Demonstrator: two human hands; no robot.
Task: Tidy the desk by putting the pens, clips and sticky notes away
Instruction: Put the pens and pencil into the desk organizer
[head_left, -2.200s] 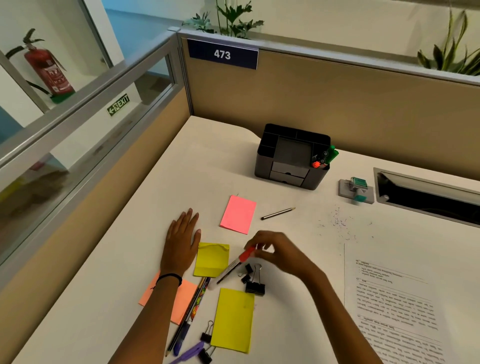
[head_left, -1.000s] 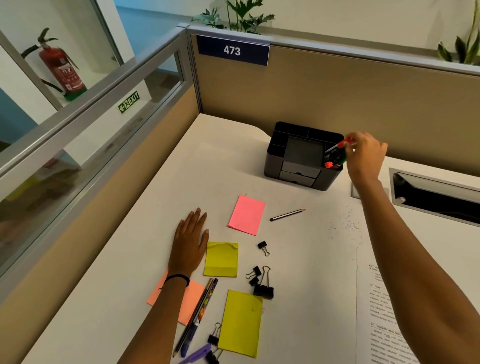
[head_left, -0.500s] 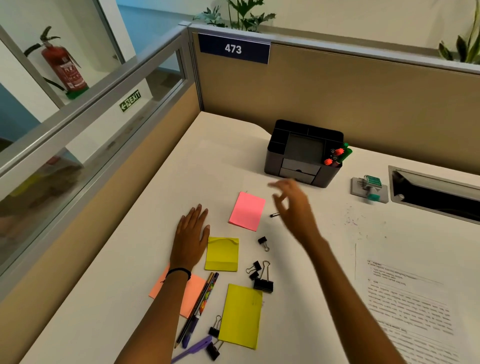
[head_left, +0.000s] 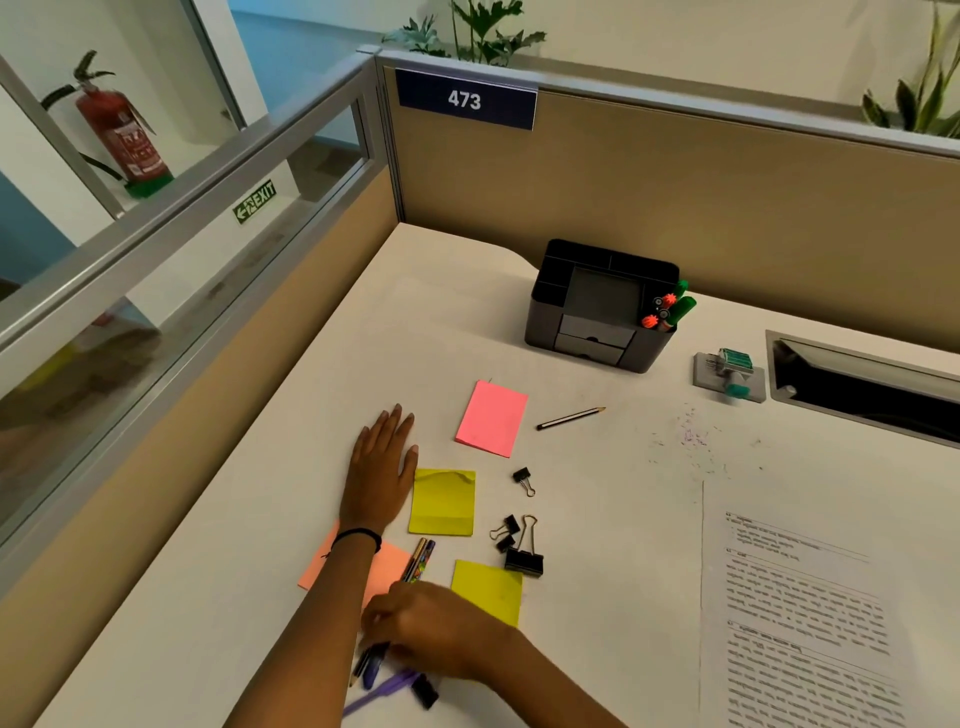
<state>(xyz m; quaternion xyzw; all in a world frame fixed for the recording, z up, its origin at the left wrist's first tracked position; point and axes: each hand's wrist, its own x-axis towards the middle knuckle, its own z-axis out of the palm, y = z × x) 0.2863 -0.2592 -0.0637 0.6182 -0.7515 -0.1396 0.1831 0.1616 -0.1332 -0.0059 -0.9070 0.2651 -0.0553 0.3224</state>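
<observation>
My left hand (head_left: 384, 467) lies flat and open on the desk, left of a yellow sticky pad (head_left: 442, 501). Low in the view, my right hand (head_left: 431, 629) curls over a bundle of pens (head_left: 420, 560); the hand hides whether the fingers grip them. A purple pen (head_left: 384, 688) and a black clip (head_left: 425, 691) lie just below it. A second yellow pad (head_left: 488, 590), an orange pad (head_left: 392, 561), a pink pad (head_left: 492, 418), a pencil (head_left: 570, 418), a small binder clip (head_left: 523, 479) and a clip cluster (head_left: 522, 551) lie loose. The black organizer (head_left: 602, 312) holds markers (head_left: 670, 309).
A printed sheet (head_left: 810, 613) covers the desk's right side. A small grey and green desk gadget (head_left: 730, 374) sits beside a recessed cable tray (head_left: 862, 387). Partition walls close the back and left.
My right hand put the red marker into the organizer, then came back down to the pens near the front edge. My left hand stayed flat in place.
</observation>
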